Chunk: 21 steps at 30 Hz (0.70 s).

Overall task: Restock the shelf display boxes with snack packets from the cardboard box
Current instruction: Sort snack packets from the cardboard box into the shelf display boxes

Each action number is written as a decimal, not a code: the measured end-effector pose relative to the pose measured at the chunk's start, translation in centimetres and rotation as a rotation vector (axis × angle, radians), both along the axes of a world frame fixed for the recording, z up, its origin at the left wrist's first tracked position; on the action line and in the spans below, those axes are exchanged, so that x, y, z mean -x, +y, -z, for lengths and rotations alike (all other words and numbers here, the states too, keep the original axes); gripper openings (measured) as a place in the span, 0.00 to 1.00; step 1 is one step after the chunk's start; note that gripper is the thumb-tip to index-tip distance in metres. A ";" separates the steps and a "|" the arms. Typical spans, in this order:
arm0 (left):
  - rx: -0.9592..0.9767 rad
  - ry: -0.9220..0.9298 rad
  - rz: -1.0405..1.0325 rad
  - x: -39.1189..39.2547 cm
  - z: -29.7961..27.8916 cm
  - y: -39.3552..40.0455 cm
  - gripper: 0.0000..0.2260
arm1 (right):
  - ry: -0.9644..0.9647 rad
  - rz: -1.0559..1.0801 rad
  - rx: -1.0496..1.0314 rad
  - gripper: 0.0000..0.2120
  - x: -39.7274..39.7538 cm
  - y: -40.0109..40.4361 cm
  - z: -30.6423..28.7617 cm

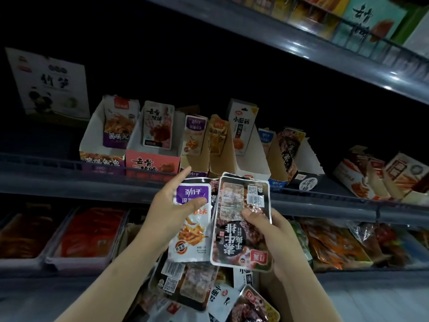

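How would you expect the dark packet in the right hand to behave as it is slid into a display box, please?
The dark packet is a flat, glossy pouch, so it probably slips easily against the others. The right hand holds it by one edge without visible sagging, suggesting it is light and fairly stiff. Standing alone, it would likely tip.

The place was a dim shop aisle, and the back of the shelving (209, 66) lay almost black. A grey metal shelf edge (69, 180) ran across the middle, tilting down to the right. An upper shelf rail (325, 49) slanted overhead, catching small highlights. At far left stood a white panda sign (50, 82). Below, clear bins (76, 235) sat side by side.
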State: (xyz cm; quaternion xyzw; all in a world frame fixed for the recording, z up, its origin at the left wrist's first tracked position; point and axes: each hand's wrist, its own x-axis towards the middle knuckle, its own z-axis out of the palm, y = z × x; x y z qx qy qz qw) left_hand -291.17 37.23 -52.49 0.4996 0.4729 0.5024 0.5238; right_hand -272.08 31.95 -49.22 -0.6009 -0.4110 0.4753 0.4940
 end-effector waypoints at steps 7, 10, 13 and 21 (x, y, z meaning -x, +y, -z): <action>0.059 -0.087 -0.079 0.6 0.1 0.4 0.29 | -0.088 0.122 -0.185 0.15 -1.2 -0.5 -1.2; 0.066 -0.108 -0.092 0.8 -0.2 0.4 0.30 | -0.060 0.077 -0.187 0.15 -2.2 -0.5 -2.1; 0.072 -0.117 -0.082 0.9 -0.3 0.4 0.32 | 0.116 0.090 -0.121 0.16 -3.1 -0.2 -2.0; 0.154 -0.151 -0.008 0.7 0.2 0.8 0.35 | -0.253 0.229 -0.371 0.09 -2.5 -0.1 -2.0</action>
